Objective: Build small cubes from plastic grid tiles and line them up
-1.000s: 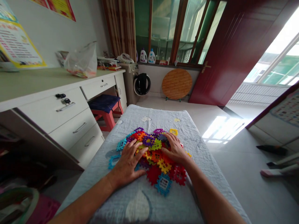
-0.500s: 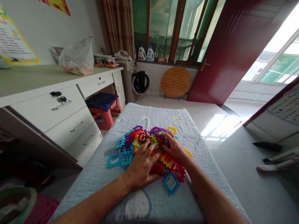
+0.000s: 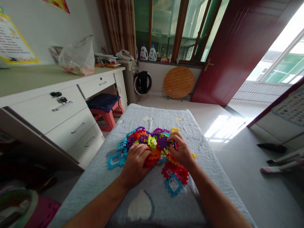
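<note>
A pile of colourful plastic interlocking building pieces, square with toothed edges, lies on a cloth-covered table (image 3: 190, 126). My left hand (image 3: 135, 162) curls over the near left of the pile, its fingers closed around a red building piece (image 3: 151, 162). An orange piece (image 3: 155, 155) sits against those fingers. On the right, my right hand (image 3: 180, 149) pinches a purple building piece (image 3: 162, 143) between thumb and fingers. Close to me lie a blue window-patterned piece (image 3: 174, 185) and a red piece (image 3: 182, 174). Light blue pieces (image 3: 114, 161) spread out at the left.
A white desk (image 3: 68, 84) with drawers runs along the left, bearing a plastic bag (image 3: 78, 58). Beneath it stands a red stool (image 3: 106, 109). A washing machine (image 3: 130, 79) and a round wooden tabletop (image 3: 179, 83) are at the back. A pink bin (image 3: 42, 209) is at lower left.
My left hand has drawn back to the left and its spread fingers have curled around a red piece. My right hand has lifted slightly, with a purple piece now in its grip.
</note>
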A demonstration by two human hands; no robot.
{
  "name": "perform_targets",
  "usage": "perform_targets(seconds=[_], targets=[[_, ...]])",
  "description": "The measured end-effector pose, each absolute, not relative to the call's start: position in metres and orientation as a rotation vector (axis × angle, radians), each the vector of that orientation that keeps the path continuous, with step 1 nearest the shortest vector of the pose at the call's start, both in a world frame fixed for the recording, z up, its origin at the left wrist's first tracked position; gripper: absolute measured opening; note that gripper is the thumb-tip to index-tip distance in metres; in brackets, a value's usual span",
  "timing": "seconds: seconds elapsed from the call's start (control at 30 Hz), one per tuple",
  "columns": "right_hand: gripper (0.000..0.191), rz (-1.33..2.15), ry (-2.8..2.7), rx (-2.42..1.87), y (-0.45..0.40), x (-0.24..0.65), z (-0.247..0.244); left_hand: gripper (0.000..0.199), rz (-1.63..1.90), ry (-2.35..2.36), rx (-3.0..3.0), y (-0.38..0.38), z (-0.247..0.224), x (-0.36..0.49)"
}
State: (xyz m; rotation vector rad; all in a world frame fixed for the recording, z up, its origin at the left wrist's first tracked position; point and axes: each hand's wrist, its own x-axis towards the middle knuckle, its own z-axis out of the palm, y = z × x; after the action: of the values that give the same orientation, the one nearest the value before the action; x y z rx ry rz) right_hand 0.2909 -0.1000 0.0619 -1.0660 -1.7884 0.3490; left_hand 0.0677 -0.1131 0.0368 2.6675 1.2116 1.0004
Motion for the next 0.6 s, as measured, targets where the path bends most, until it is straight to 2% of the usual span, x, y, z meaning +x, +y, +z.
perform_targets(seconds=[0.2, 0.33, 0.47, 0.6], targets=[[0.026, 0.132, -1.631, -1.211, -0.092, 0.301, 0.05, 0.02, 1.12, 1.237, 2.641, -0.108, 0.035, 0.064], [0.03, 0.215, -1.817, -1.173, -0.091, 0.3, 0.046, 0.026, 1.045, 1.241, 2.683, -0.11, 0.035, 0.067], [0.034, 0.364, -1.941, -1.07, -0.097, 0.294, 0.051, 0.041, 0.789, 1.099, 2.77, -0.119, 0.04, 0.073], [0.036, 0.266, -2.039, -1.114, -0.098, 0.291, 0.053, 0.055, 0.619, 1.009, 2.791, -0.125, 0.044, 0.077]])
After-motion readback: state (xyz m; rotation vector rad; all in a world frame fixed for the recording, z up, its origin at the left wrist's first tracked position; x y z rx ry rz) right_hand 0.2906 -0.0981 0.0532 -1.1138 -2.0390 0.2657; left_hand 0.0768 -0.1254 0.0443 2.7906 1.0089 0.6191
